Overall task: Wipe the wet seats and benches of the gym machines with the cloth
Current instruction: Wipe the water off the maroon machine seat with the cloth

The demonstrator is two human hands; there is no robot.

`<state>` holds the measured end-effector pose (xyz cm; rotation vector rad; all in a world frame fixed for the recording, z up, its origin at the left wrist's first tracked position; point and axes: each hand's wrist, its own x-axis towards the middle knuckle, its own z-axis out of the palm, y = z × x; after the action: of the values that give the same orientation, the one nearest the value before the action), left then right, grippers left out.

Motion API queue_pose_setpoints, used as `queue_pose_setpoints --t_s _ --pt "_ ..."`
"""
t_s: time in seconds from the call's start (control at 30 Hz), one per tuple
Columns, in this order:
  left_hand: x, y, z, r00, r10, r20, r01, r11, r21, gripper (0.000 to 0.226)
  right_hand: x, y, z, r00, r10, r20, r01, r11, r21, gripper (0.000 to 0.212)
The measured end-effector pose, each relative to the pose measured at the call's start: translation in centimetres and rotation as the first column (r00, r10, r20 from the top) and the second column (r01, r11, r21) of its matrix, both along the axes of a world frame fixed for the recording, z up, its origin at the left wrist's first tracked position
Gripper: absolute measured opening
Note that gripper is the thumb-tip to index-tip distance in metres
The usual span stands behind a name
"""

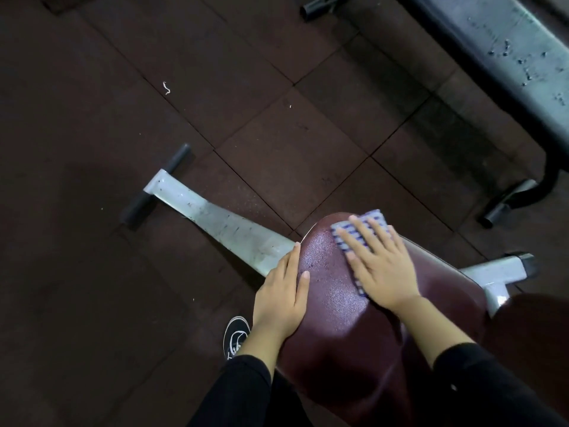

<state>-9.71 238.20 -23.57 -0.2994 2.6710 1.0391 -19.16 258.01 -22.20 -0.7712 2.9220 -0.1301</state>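
Two hands: right presses one cloth on one seat.

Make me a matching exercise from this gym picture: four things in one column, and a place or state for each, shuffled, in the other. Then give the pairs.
Things
1. cloth
2. left hand
3. seat
4. shoe

Places or states
A. on the floor beside the seat
B. flat under the right hand
C. maroon, beaded with droplets
D. resting on the seat's left edge

Pairs: 1-B, 2-D, 3-C, 4-A
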Motion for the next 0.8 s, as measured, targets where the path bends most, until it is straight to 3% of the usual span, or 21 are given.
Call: queue_pose_setpoints --t_s 0.1,0.17,0.33,0.47,0.53,0.63,0.73,0.8 --pt "-0.1 0.1 -0.1 1.0 0.004 0.004 -0.004 1.0 -0.002 0.068 -3.1 1.1 -0.2 0.961 -0.258 0.094 0.252 0.965 0.077 0.054" --pt "0.0 0.0 -0.2 1.0 0.005 0.002 -0.005 1.0 0.002 0.067 -4.5 -0.8 -0.3 0.937 -0.332 0.113 0.325 0.943 0.075 0.057" --pt "0.1 0.0 -0.1 1.0 0.011 0.001 -0.011 1.0 0.012 0.066 -1.5 -6.6 -0.3 0.991 -0.129 0.014 0.129 0.991 0.026 0.047" --pt "0.0 -0.2 0.0 0.999 0.032 0.015 -0.033 0.998 0.06 0.061 2.9 -4.4 0.0 0.999 0.034 0.01 -0.034 0.999 -0.001 0.048" --pt "0.0 -0.2 0.0 0.999 0.042 0.014 -0.043 0.996 0.083 0.058 3.4 -1.9 0.0 1.0 -0.002 0.001 0.002 1.0 -0.014 0.047" --pt "0.1 -0.3 -0.1 0.999 0.046 0.012 -0.047 0.995 0.092 0.062 1.5 0.3 -0.2 0.98 -0.196 0.025 0.195 0.98 0.025 0.048" --pt "0.1 -0.4 -0.3 0.999 0.046 0.011 -0.046 0.993 0.11 0.06 -1.2 -2.0 -0.4 0.934 -0.354 0.054 0.351 0.935 0.056 0.052" --pt "0.2 -0.4 -0.1 0.997 0.076 0.029 -0.079 0.987 0.142 0.057 -2.0 -4.9 -0.6 0.931 -0.359 0.058 0.356 0.932 0.064 0.051"
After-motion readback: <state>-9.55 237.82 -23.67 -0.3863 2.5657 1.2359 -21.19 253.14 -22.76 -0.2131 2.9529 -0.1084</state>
